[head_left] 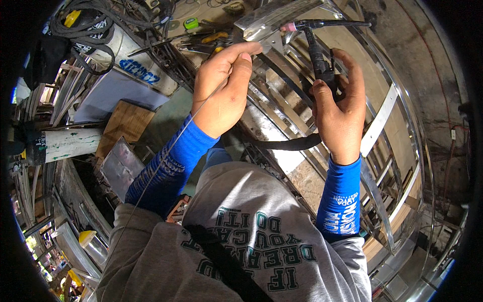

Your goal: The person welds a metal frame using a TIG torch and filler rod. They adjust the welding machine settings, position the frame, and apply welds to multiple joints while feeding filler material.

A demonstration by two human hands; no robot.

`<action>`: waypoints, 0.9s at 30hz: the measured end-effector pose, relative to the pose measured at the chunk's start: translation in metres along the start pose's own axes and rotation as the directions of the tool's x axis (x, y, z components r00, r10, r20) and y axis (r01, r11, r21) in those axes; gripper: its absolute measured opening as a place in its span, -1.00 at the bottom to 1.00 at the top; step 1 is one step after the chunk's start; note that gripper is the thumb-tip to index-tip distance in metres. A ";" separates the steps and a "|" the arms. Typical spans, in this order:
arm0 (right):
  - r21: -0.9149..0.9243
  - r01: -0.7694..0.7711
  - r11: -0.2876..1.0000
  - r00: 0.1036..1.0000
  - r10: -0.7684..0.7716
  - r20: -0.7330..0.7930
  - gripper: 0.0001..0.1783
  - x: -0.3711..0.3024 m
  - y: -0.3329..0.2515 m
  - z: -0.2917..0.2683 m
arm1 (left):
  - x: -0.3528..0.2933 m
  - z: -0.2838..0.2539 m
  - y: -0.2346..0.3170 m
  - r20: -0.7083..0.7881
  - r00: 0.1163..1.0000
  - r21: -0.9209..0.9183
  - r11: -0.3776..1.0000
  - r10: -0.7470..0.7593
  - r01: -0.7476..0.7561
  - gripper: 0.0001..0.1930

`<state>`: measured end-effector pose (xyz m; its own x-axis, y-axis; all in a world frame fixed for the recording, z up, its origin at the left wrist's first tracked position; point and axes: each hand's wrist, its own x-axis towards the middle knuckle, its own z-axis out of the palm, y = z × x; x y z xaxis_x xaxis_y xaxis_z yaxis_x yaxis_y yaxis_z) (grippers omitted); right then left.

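Note:
My left hand (221, 90) is closed, pinching a thin metal filler rod (166, 159) between thumb and forefinger. The rod runs back along my blue sleeve toward the lower left. My right hand (343, 113) grips the black handle of a TIG welding torch (317, 53). Its pink nozzle (289, 26) faces left and its long back cap points right. From beneath that hand a black cable cover (289, 144) curves away leftward. Both hands are above a shiny metal frame (380, 121) of several bars. The nozzle is near a bright metal piece at the frame's far end; I cannot tell whether they touch.
A white gas cylinder (128, 53) lies at the far left with a coiled black hose (88, 22) over it. Pliers with yellow handles (215, 37) and a green tape measure (191, 23) are beyond my left hand. A wooden board (126, 123) lies left.

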<state>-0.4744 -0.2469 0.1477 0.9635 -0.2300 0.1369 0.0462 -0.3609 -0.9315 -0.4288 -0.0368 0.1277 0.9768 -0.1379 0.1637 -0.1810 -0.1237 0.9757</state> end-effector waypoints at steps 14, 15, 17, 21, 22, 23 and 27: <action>-0.125 0.301 0.946 0.952 -0.305 -0.014 -0.43 0.004 0.015 -0.007 | 0.003 -0.036 -0.067 0.384 0.903 0.706 0.568 0.193 -0.422 -0.79; -0.097 0.291 0.952 0.956 -0.293 -0.006 -0.41 -0.001 0.013 -0.008 | 0.013 -0.036 -0.090 0.473 0.876 0.674 0.602 0.093 -0.428 -0.82; -0.049 0.148 0.988 0.989 -0.148 0.010 -0.37 -0.002 0.007 -0.008 | 0.010 -0.024 -0.058 0.424 0.896 0.680 0.605 0.135 -0.413 -0.79; -0.022 0.042 0.999 0.998 -0.043 -0.039 -0.40 0.003 0.007 -0.004 | 0.001 -0.002 -0.010 0.031 0.991 0.197 0.971 0.129 -0.132 -0.67; -0.010 0.043 0.999 0.998 -0.044 -0.038 -0.41 0.004 0.004 -0.003 | 0.000 -0.002 -0.007 0.020 0.996 0.147 0.985 0.090 -0.092 -0.67; 0.002 0.062 0.998 0.997 -0.062 -0.055 -0.43 0.003 0.002 -0.001 | 0.000 -0.002 -0.004 0.012 0.999 0.096 0.994 0.050 -0.051 -0.67; 0.013 0.057 0.998 0.998 -0.057 -0.029 -0.36 -0.002 0.001 0.000 | -0.001 0.000 0.002 0.008 1.000 0.020 1.000 0.017 -0.018 -0.68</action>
<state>-0.4764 -0.2469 0.1469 0.9512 -0.2357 0.1993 0.1044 -0.3620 -0.9263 -0.4306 -0.0365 0.1298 0.9725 -0.1483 0.1795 -0.2005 -0.1413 0.9695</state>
